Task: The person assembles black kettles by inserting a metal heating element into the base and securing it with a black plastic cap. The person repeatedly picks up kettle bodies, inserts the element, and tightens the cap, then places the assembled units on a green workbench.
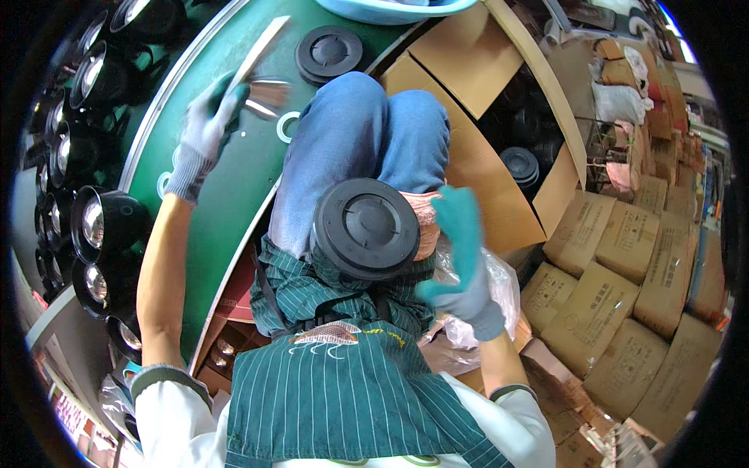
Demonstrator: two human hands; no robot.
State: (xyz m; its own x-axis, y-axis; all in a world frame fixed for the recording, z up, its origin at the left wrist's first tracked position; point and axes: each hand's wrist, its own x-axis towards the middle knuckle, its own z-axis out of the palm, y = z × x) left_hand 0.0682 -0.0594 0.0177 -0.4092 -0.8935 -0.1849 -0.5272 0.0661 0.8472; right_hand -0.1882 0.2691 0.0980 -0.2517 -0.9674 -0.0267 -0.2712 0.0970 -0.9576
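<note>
A round black plastic lamp housing [365,226] rests back-up on my lap, against my jeans. My right hand [460,257], in a teal glove, hovers just right of it with fingers spread, holding nothing. My left hand [209,129], in a grey and teal glove, reaches over the green table [226,195] and grips a flat brush [261,95] with a pale wooden handle; its bristles are blurred. A white ring [286,126] lies on the table just right of the brush. Another black housing [329,53] sits further back on the table.
Several finished black lamps with shiny reflectors [94,226] line the table's left edge. An open cardboard box [499,156] with more black housings stands to my right. Stacked brown cartons [616,296] fill the floor at right. A blue basin [390,9] sits at the top.
</note>
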